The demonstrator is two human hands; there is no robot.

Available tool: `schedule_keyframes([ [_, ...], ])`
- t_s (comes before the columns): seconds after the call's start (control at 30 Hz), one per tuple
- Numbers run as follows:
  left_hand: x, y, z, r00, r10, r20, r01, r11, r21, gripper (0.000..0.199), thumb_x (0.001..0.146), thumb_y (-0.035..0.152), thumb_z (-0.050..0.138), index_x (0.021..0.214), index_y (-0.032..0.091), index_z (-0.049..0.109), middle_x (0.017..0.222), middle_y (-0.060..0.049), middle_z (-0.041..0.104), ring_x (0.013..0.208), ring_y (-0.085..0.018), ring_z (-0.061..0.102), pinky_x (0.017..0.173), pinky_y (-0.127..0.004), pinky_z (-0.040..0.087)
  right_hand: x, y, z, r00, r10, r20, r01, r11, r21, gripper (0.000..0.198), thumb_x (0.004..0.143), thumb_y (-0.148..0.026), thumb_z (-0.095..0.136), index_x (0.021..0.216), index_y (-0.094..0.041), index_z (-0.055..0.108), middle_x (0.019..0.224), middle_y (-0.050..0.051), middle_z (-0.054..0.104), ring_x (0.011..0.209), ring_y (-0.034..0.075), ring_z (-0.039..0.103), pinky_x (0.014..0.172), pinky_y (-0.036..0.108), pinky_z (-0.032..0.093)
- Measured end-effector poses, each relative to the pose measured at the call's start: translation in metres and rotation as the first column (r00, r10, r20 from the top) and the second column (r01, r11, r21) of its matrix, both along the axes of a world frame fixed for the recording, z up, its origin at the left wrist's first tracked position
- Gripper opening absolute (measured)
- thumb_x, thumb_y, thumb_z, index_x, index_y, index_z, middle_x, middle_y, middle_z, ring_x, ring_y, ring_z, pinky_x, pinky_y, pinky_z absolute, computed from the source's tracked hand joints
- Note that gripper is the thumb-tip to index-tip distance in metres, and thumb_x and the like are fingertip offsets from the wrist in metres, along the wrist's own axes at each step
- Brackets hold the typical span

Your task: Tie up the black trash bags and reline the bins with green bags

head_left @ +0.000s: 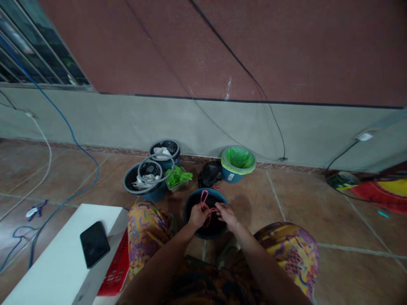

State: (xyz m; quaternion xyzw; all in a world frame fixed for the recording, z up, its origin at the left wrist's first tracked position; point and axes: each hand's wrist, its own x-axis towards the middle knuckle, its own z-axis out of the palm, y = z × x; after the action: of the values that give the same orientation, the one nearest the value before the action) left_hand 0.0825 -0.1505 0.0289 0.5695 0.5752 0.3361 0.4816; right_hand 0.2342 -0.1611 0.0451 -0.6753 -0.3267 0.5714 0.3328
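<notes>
A blue round bin (186, 218) stands on the floor between my knees, its inside dark. Above its opening, my left hand (198, 217) is closed on a red drawstring (204, 195), which forms a loop over the fingers. My right hand (226, 213) is at the bin's right side, its fingers pinched on another part of the red string. Just behind the bin lies a black plastic bag bundle (210, 173) with a bit of red string at its lower edge. The dark depth of the bin hides what lies at its bottom.
By the wall is a bin with a green liner (238, 173). To the left are two bins with black liners (164, 148), a loose grey ring (171, 169) and a basket of green bags (178, 177). A phone (94, 245) lies on a white bench (54, 250); cables cross the floor.
</notes>
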Motion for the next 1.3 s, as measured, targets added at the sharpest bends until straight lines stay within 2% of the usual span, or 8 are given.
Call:
schedule_keyframes([
  [0.2, -0.001, 0.001, 0.0, 0.999, -0.016, -0.029, 0.016, 1.0, 0.01, 0.008, 0.073, 0.018, 0.061, 0.066, 0.016, 0.061, 0.06, 0.003, 0.059, 0.057, -0.01, 0.053, 0.059, -0.022, 0.041, -0.007, -0.004, -0.007, 0.979, 0.19, 0.074, -0.199, 0.971, 0.13, 0.026, 0.075, -0.041, 0.062, 0.08, -0.018, 0.071, 0.076, 0.003, 0.069, 0.072, 0.017, 0.061, 0.063, 0.026, 0.044],
  [0.33, 0.0, 0.0, 0.003, 0.996, -0.028, -0.083, 0.031, 0.999, 0.027, 0.008, 0.072, 0.016, 0.062, 0.065, 0.016, 0.062, 0.062, 0.002, 0.062, 0.061, -0.011, 0.056, 0.063, -0.023, 0.042, -0.006, -0.002, -0.001, 0.899, 0.267, 0.347, -0.343, 0.923, 0.177, 0.022, 0.083, -0.029, 0.054, 0.081, -0.017, 0.071, 0.082, 0.005, 0.07, 0.077, 0.017, 0.063, 0.072, 0.027, 0.046],
  [0.53, 0.005, -0.001, 0.001, 0.995, -0.052, -0.089, 0.05, 0.998, -0.029, 0.013, 0.074, 0.023, 0.065, 0.064, 0.017, 0.06, 0.056, 0.002, 0.06, 0.052, -0.01, 0.053, 0.054, -0.022, 0.04, 0.002, -0.002, 0.025, 0.251, 0.289, 0.924, -0.762, 0.648, 0.004, 0.027, 0.089, -0.016, 0.042, 0.093, -0.015, 0.069, 0.104, 0.013, 0.066, 0.103, 0.023, 0.057, 0.091, 0.032, 0.039],
  [0.67, 0.004, 0.001, 0.0, 0.993, -0.073, -0.089, 0.068, 0.996, -0.048, 0.011, 0.075, 0.021, 0.063, 0.064, 0.017, 0.061, 0.056, 0.002, 0.061, 0.052, -0.01, 0.055, 0.055, -0.022, 0.041, 0.005, -0.001, 0.032, 0.095, 0.308, 0.947, -0.712, 0.686, -0.152, 0.026, 0.089, -0.017, 0.043, 0.098, -0.012, 0.068, 0.11, 0.016, 0.065, 0.109, 0.027, 0.055, 0.093, 0.037, 0.038],
  [0.83, 0.003, 0.001, 0.003, 0.988, -0.067, -0.139, 0.059, 0.996, -0.063, 0.013, 0.075, 0.021, 0.063, 0.063, 0.017, 0.062, 0.054, 0.002, 0.06, 0.053, -0.01, 0.057, 0.057, -0.022, 0.042, 0.016, 0.001, 0.026, 0.216, 0.283, 0.935, -0.518, 0.845, -0.136, 0.03, 0.089, -0.018, 0.041, 0.104, -0.01, 0.066, 0.115, 0.019, 0.064, 0.113, 0.029, 0.054, 0.095, 0.04, 0.037],
  [0.97, -0.001, 0.001, 0.008, 0.984, -0.051, -0.169, 0.042, 0.997, -0.057, 0.012, 0.077, 0.021, 0.063, 0.065, 0.017, 0.063, 0.055, 0.002, 0.061, 0.053, -0.01, 0.055, 0.056, -0.021, 0.04, 0.028, 0.005, 0.016, 0.64, 0.239, 0.73, -0.286, 0.956, -0.063, 0.03, 0.09, -0.022, 0.041, 0.092, -0.01, 0.069, 0.106, 0.021, 0.067, 0.108, 0.029, 0.06, 0.091, 0.039, 0.042],
  [1.07, -0.007, 0.002, 0.012, 0.971, -0.048, -0.236, 0.049, 0.999, -0.005, 0.015, 0.076, 0.02, 0.062, 0.062, 0.017, 0.065, 0.06, 0.001, 0.064, 0.06, -0.012, 0.058, 0.061, -0.022, 0.04, 0.034, 0.004, 0.006, 0.818, 0.212, 0.535, -0.209, 0.976, -0.067, 0.031, 0.09, -0.03, 0.044, 0.074, -0.017, 0.066, 0.077, 0.011, 0.07, 0.081, 0.02, 0.067, 0.073, 0.029, 0.049],
  [1.3, -0.02, -0.002, 0.012, 0.92, -0.031, -0.391, 0.014, 0.999, -0.045, 0.015, 0.075, 0.021, 0.064, 0.06, 0.019, 0.065, 0.062, 0.0, 0.064, 0.064, -0.014, 0.059, 0.066, -0.024, 0.038, 0.046, -0.015, -0.016, 0.949, -0.076, 0.306, 0.098, 0.994, -0.056, 0.033, 0.084, -0.031, 0.047, 0.053, -0.021, 0.05, 0.046, 0.0, 0.052, 0.041, 0.011, 0.049, 0.041, 0.023, 0.034],
])
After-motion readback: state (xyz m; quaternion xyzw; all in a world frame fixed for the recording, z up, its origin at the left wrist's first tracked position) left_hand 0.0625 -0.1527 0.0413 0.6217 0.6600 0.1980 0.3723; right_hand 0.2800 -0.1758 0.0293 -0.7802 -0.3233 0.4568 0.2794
